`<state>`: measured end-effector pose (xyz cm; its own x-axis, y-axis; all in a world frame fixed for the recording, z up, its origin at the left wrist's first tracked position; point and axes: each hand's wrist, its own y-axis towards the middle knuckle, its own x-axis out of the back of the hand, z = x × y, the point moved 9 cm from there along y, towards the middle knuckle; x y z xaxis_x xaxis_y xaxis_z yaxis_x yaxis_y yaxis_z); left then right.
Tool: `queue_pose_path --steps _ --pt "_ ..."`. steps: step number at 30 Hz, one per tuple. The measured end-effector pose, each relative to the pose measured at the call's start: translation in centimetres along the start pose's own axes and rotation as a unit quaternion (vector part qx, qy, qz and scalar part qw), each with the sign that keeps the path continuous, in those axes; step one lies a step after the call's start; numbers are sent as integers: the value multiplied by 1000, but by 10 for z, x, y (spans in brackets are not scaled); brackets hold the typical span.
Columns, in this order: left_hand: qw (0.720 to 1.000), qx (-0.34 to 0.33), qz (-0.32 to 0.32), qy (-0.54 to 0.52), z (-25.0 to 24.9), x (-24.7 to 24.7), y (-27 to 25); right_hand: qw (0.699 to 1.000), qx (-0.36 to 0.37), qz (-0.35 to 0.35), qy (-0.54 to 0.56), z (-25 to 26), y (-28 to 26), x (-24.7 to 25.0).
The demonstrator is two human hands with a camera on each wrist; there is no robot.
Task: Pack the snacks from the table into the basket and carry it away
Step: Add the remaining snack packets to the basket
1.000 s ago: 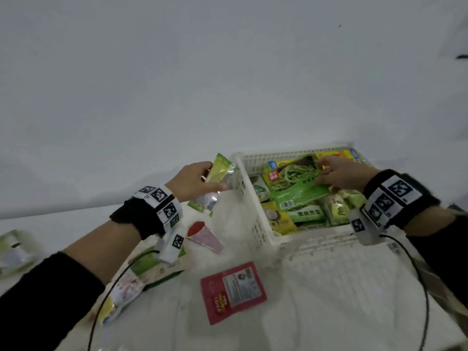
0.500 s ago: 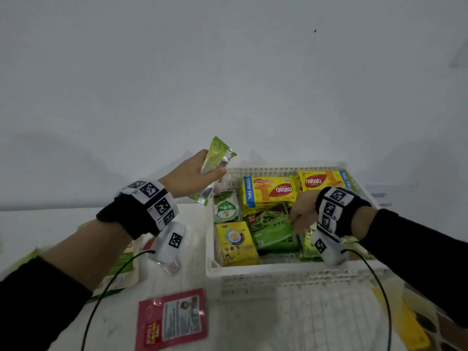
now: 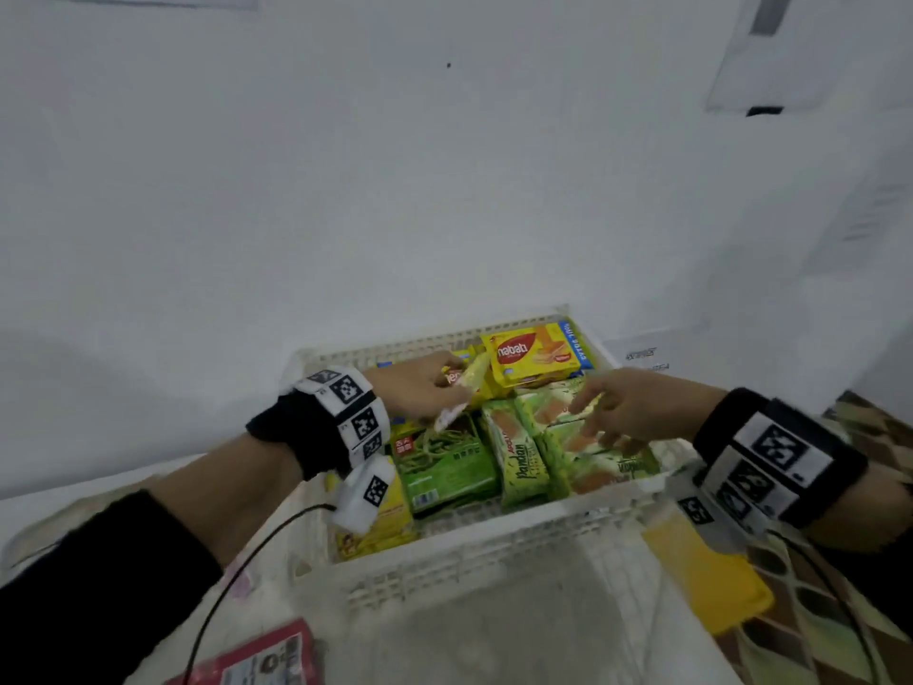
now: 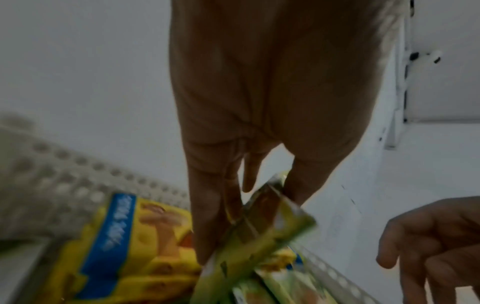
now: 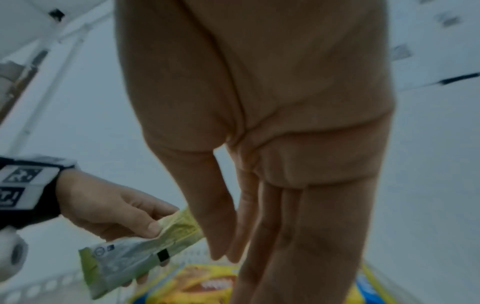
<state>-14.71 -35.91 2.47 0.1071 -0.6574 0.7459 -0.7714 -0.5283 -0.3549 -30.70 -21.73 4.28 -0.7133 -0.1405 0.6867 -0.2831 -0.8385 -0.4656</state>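
Observation:
A white lattice basket stands on the table, filled with green and yellow snack packs. My left hand is over the basket's far left part and pinches a slim green-and-silver snack packet between thumb and fingers; the same packet shows blurred in the left wrist view. My right hand hovers over the green Pandan packs on the right side, fingers straight and relaxed, holding nothing. A yellow Nabati pack lies at the basket's back.
A red snack pouch lies on the table at the near left of the basket. A yellow flat pack lies beside the basket's right wall. A white wall stands close behind the basket. A patterned surface shows at the right.
My left hand has carried the green packet from beside the basket to over its far left part. My right hand has lifted off the green packs and moved right.

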Motion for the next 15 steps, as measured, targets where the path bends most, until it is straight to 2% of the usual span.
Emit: queue_pose_path --steps 2,4,8,12,15 --pt "999 3 -16 50 -9 -17 19 995 22 -37 -85 -22 -5 -1" --pt "999 -12 -31 32 -27 -29 35 988 38 -81 -123 -41 -11 1" --pt "992 -114 -51 28 -81 -38 53 982 46 -169 -70 -67 -24 15" --pt "977 -172 39 116 -123 -64 71 977 14 -211 -16 -86 -41 26" --pt "963 -211 70 154 -144 -84 82 977 2 -214 -20 -95 -48 26"
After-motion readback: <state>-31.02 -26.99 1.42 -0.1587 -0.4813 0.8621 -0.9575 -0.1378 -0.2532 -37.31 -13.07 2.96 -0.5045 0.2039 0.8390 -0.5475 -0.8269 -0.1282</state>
